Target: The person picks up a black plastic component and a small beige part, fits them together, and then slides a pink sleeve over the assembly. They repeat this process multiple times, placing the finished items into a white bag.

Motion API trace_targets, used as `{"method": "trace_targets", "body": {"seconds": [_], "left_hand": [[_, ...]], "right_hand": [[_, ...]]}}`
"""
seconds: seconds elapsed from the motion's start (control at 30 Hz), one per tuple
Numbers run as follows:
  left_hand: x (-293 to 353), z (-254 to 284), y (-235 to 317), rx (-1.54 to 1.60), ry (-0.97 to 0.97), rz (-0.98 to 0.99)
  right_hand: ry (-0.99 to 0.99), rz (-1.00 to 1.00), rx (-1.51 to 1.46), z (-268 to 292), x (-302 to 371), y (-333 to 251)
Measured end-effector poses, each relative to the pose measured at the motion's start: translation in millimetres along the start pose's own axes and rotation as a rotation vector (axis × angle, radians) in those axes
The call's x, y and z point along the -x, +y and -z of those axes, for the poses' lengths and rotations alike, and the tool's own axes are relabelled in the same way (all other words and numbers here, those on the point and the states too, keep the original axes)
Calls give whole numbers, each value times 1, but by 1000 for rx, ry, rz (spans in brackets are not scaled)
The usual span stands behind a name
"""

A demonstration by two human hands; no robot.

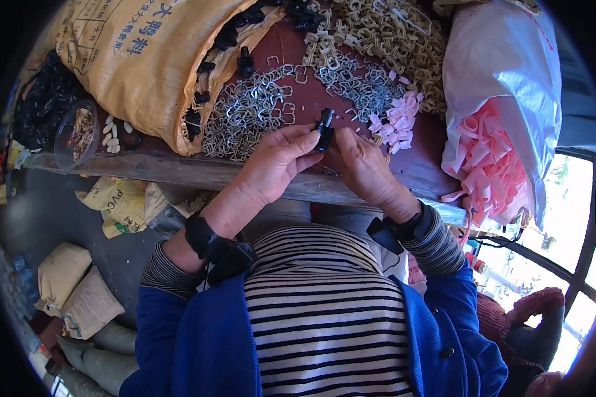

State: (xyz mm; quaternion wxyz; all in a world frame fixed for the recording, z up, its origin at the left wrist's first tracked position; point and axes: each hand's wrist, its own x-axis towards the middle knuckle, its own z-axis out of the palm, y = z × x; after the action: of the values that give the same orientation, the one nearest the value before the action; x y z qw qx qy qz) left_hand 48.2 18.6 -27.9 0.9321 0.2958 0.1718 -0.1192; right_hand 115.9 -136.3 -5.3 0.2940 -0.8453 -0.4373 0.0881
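My left hand [276,157] grips a small black plastic fitting [324,130] between thumb and fingers, holding it upright over the table's near edge. Close against its right side, my right hand [363,165] is closed in a pinch; whatever its fingers hold is hidden. Beyond my left hand lies a heap of silver U-shaped metal clips [245,112]. Duller metal clips [361,83] are spread past the fitting. A pile of small pink plastic pieces [398,122] lies just beyond my right hand.
An orange woven sack [132,59] spills black fittings [245,63] at left. Beige clips [404,40] are heaped at the back. On the right, a white sack [503,66] holds pink strips [487,155]. A clear tub [78,135] stands at the left edge. Another person [523,324] is at lower right.
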Motion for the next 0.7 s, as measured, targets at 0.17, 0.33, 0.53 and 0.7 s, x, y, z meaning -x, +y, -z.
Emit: {"method": "trace_targets", "body": {"seconds": [0.17,0.33,0.53,0.7], "left_hand": [[-4,1,-3,-4,5,6],[-4,-5,-3,-4,14,21],[0,-6,-8,-133,-46,26],[1,-8,-10,-23,-72,-75]], "right_hand": [[-68,-98,-245,5,3,7],[-81,-234,-606,4,5,17],[-194,-367,-937,11,7,18],[-92,-447,-958,6,13,17]]}}
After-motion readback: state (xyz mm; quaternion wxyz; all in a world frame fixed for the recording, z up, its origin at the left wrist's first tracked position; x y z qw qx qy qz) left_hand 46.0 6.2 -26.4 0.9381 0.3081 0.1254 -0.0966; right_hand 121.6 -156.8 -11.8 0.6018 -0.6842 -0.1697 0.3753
